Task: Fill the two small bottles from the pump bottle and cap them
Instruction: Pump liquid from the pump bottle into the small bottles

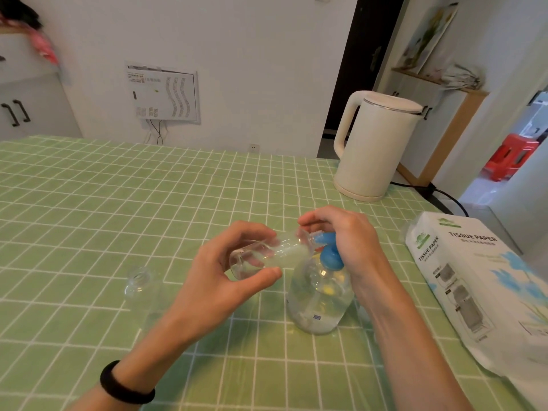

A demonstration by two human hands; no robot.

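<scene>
Left hand [221, 272] grips a small clear plastic bottle [268, 255], likely light and slippery, round its body as right hand [350, 241] curls over the blue head [329, 260] of the round clear pump bottle [320, 302].

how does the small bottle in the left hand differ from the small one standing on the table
The held bottle lies tilted almost sideways; the standing bottle is upright on the tablecloth. The left hand grips the held bottle, its mouth at the nozzle of the pump bottle; the standing bottle is untouched, off to the left. Both are small, clear and uncapped.
</scene>
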